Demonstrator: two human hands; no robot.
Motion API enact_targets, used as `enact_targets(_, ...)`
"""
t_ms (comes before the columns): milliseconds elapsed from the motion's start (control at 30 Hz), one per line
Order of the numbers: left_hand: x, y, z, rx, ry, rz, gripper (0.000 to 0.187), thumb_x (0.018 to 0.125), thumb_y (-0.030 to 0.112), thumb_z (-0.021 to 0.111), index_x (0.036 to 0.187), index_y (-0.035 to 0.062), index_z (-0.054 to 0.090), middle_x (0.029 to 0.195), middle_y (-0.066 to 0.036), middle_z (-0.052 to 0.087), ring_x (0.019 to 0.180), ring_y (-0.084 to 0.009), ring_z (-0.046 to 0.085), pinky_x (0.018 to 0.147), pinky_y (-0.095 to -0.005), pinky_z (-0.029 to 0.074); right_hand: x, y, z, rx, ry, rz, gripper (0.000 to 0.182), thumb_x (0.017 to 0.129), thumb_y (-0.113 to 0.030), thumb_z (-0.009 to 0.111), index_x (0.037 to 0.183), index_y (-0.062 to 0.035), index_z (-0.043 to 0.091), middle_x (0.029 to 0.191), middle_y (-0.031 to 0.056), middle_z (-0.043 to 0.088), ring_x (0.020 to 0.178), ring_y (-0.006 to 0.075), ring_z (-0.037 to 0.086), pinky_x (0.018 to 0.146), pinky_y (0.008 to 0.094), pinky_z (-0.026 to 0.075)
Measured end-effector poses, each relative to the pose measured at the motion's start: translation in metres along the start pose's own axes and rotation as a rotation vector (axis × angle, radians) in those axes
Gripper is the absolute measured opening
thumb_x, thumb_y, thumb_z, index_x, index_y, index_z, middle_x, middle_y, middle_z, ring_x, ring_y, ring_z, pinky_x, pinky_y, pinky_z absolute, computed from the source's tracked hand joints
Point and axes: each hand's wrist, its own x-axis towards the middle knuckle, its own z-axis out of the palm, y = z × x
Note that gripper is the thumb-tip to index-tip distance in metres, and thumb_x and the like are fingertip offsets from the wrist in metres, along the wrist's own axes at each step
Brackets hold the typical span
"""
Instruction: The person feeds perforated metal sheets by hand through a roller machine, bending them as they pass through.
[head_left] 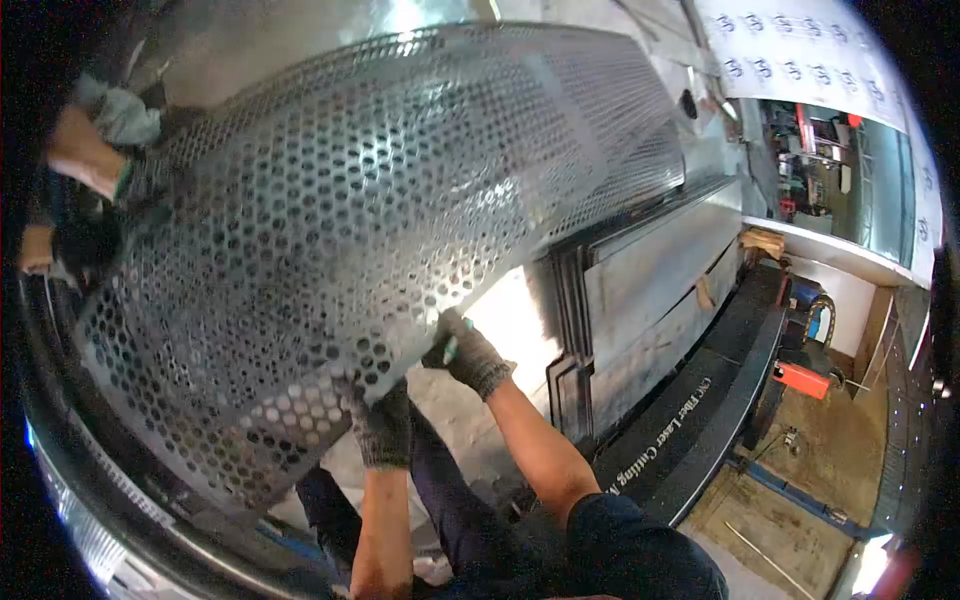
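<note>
A large perforated metal sheet [330,230] spans the head view, tilted, with rows of round holes and some pale handwritten marks on it. Its near edge is gripped by my left hand [385,428], in a dark knit glove, the fingers partly hidden at the rim. Further right along that same edge, my gloved right hand [470,357] is closed on the sheet, thumb side up. Both forearms are bare, and my legs show below the edge. At the far left, a co-worker's gloved hand [140,180] is at the sheet's other side.
Bent metal panels [655,300] stand stacked right of the sheet. Beside them runs a black machine beam [690,410] lettered "CNC Fiber Laser Cutting". An orange-red part [802,380] and a blue floor rail [790,495] lie further right. A dark rounded machine edge [110,470] curves along the left.
</note>
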Motion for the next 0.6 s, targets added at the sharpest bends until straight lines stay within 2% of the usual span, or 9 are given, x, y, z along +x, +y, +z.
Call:
enact_targets(200, -0.02, -0.013, -0.006, 0.003, 0.01, 0.016, 0.046, 0.089, 0.024, 0.055, 0.129, 0.0044, 0.043, 0.134, -0.012, 0.043, 0.121, -0.0288, 0.043, 0.103, -0.041, 0.036, 0.068, -0.083, -0.097, 1.279, 0.329, 0.391, 0.032, 0.09, -0.019, 0.056, 0.116, -0.0022, 0.051, 0.108, 0.0095, 0.057, 0.073, 0.0136, 0.063, 0.061, 0.0251, 0.058)
enact_targets(233, -0.018, -0.013, -0.005, 0.005, -0.005, 0.024, 0.046, 0.089, 0.024, 0.055, 0.129, 0.0044, 0.043, 0.134, -0.012, 0.043, 0.121, -0.0288, 0.043, 0.103, -0.041, 0.036, 0.083, -0.079, -0.109, 1.274, 0.373, 0.315, 0.032, 0.091, -0.018, 0.054, 0.119, -0.0019, 0.049, 0.116, 0.0124, 0.054, 0.079, 0.0136, 0.063, 0.064, 0.0251, 0.058)
enact_targets(300, -0.014, -0.016, -0.024, -0.193, 0.036, -0.04, 0.048, 0.088, 0.024, 0.058, 0.13, 0.0046, 0.043, 0.131, -0.013, 0.046, 0.12, -0.0289, 0.043, 0.102, -0.0427, 0.037, 0.128, -0.034, -0.143, 0.902, 0.341, 0.348, 0.028, 0.082, -0.035, 0.065, 0.093, -0.0095, 0.06, 0.086, 0.0064, 0.059, 0.08, 0.0224, 0.055, 0.071, 0.0431, 0.05)
enact_targets(333, 0.002, -0.018, -0.07, 0.308, -0.05, 0.108, 0.048, 0.088, 0.026, 0.059, 0.129, 0.0051, 0.045, 0.129, -0.013, 0.048, 0.118, -0.0297, 0.044, 0.1, -0.0445, 0.038, 0.145, -0.012, -0.159, 0.952, 0.216, 0.412, 0.023, 0.082, -0.031, 0.066, 0.091, -0.0101, 0.06, 0.086, 0.0062, 0.059, 0.079, 0.0237, 0.055, 0.073, 0.0448, 0.051)
enact_targets(400, -0.012, -0.002, -0.042, 0.056, 0.02, -0.016, 0.048, 0.087, 0.027, 0.06, 0.128, 0.0053, 0.046, 0.128, -0.013, 0.048, 0.117, -0.0298, 0.045, 0.1, -0.0453, 0.039, 0.123, -0.04, -0.135, 0.722, 0.262, 0.207, 0.018, 0.087, -0.027, 0.057, 0.094, -0.0098, 0.058, 0.091, 0.0062, 0.059, 0.083, 0.0214, 0.055, 0.081, 0.0402, 0.049)
enact_targets(433, -0.014, 0.007, -0.024, -0.195, 0.07, -0.148, 0.048, 0.087, 0.028, 0.06, 0.127, 0.0054, 0.047, 0.128, -0.013, 0.049, 0.117, -0.03, 0.045, 0.099, -0.0461, 0.039, 0.127, -0.059, -0.132, 0.85, 0.325, 0.332, 0.019, 0.093, -0.026, 0.048, 0.097, -0.009, 0.056, 0.097, 0.0062, 0.059, 0.089, 0.0195, 0.054, 0.087, 0.035, 0.048)
enact_targets(467, -0.01, 0.011, -0.019, -0.19, 0.047, -0.124, 0.049, 0.084, 0.029, 0.063, 0.125, 0.0058, 0.049, 0.126, -0.013, 0.05, 0.115, -0.0306, 0.046, 0.098, -0.0462, 0.04, 0.142, -0.039, -0.145, 0.554, 0.132, 0.245, 0.015, 0.09, -0.026, 0.055, 0.084, -0.0122, 0.055, 0.085, 0.0044, 0.059, 0.08, 0.0212, 0.055, 0.081, 0.0422, 0.048)
enact_targets(567, 0.014, 0.04, -0.035, -0.012, -0.037, -0.015, 0.041, 0.086, 0.028, 0.058, 0.121, 0.0066, 0.05, 0.127, -0.011, 0.049, 0.114, -0.0293, 0.046, 0.099, -0.0444, 0.037, 0.126, -0.1, -0.08, 0.664, 0.496, 0.517, 0.017, 0.088, -0.025, 0.059, 0.079, -0.0116, 0.053, 0.077, 0.0044, 0.057, 0.072, 0.0225, 0.053, 0.073, 0.0459, 0.048)
enact_targets(600, 0.017, 0.056, -0.035, -0.059, -0.097, -0.007, 0.034, 0.087, 0.024, 0.054, 0.116, 0.0064, 0.051, 0.127, -0.009, 0.048, 0.114, -0.0278, 0.044, 0.099, -0.0425, 0.034, 0.104, -0.097, -0.064, 0.885, 0.288, 0.362, 0.019, 0.088, -0.027, 0.058, 0.08, -0.0111, 0.053, 0.073, 0.0044, 0.055, 0.074, 0.0232, 0.053, 0.07, 0.0483, 0.047)
